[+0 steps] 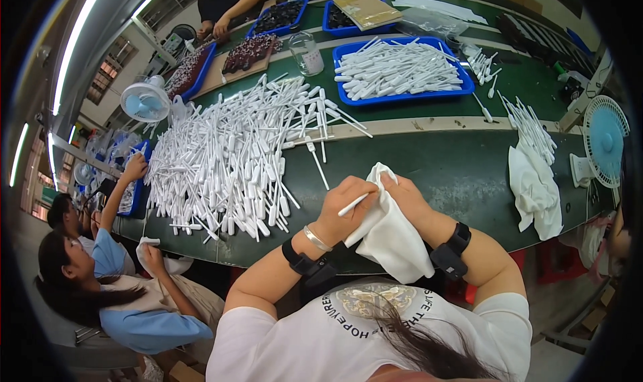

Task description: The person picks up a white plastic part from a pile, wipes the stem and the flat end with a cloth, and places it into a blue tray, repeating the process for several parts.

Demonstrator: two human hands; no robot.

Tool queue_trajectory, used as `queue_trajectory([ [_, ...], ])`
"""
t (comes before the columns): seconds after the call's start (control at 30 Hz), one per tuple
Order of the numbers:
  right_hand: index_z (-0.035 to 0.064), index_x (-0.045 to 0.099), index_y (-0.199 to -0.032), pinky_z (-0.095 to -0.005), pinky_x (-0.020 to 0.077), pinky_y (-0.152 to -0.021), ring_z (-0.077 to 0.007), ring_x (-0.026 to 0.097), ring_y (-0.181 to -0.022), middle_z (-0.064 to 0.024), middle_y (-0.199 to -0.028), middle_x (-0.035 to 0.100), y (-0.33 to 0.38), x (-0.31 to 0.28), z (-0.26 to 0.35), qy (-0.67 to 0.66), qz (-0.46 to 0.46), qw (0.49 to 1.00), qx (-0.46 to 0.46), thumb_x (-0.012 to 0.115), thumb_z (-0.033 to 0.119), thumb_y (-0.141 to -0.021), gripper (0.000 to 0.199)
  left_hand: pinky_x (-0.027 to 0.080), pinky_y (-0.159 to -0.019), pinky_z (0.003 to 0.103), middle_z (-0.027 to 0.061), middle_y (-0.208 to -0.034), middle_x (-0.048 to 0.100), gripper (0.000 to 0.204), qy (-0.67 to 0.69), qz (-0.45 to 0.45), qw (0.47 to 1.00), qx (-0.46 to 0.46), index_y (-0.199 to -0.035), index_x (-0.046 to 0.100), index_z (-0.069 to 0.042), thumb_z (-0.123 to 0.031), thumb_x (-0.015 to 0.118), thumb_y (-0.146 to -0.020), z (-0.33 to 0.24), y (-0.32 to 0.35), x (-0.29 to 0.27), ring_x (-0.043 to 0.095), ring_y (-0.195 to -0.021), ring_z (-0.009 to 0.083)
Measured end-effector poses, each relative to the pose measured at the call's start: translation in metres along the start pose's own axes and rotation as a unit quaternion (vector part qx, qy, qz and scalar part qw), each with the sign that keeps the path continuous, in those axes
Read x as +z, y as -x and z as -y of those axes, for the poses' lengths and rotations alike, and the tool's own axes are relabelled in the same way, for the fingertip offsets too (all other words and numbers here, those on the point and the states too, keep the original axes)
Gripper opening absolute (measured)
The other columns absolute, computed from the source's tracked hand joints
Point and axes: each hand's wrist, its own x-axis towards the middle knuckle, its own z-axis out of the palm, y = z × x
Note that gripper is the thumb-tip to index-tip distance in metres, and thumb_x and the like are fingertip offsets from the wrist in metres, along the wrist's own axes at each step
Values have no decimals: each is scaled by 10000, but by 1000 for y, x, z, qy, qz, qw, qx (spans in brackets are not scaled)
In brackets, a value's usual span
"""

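Note:
My left hand (343,209) is closed around a slim white plastic stick (353,204), whose end pokes out between the fingers. The stick's other end is hidden by the fingers and a white cloth (400,251). My right hand (410,204) pinches the upper part of this cloth, close against the left hand. The rest of the cloth hangs in folds between my wrists, over the front edge of the green table (462,174). Left of my hands spreads a large loose heap of white sticks (228,158), each with a thicker end.
A blue tray (408,101) beyond my hands holds more sticks. To the right lie a crumpled white cloth (536,191), a bunch of sticks (532,131) and a small fan (606,141). A glass jar (307,54) stands behind the heap. Co-workers sit at left and across.

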Motion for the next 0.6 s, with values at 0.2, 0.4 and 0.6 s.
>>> queue_trajectory([
  [0.2,10,538,-934,-221,431,-617,-72,528,-712,-25,-809,568,-10,-15,-6,36,-42,998,-35,421,258,-903,276,435,-556,309,97,-722,531,128,-158,146,973,83,-796,568,-49,-19,618,-682,2,-42,8,530,-650,270],
  [0.4,7,561,-891,-235,422,-646,-78,511,-732,-31,-798,573,-16,-18,0,100,-5,995,0,448,268,-890,285,439,-624,401,153,-732,572,152,-163,178,963,-123,-900,539,-68,-193,492,-827,56,-162,20,550,-699,344],
  [0.6,12,561,-914,-252,404,-681,-92,478,-744,-29,-790,568,-16,-20,-11,245,60,966,-64,497,304,-864,304,431,-747,407,192,-921,586,208,-356,189,913,-63,-989,552,-84,-165,457,-822,176,-269,24,542,-876,358],
])
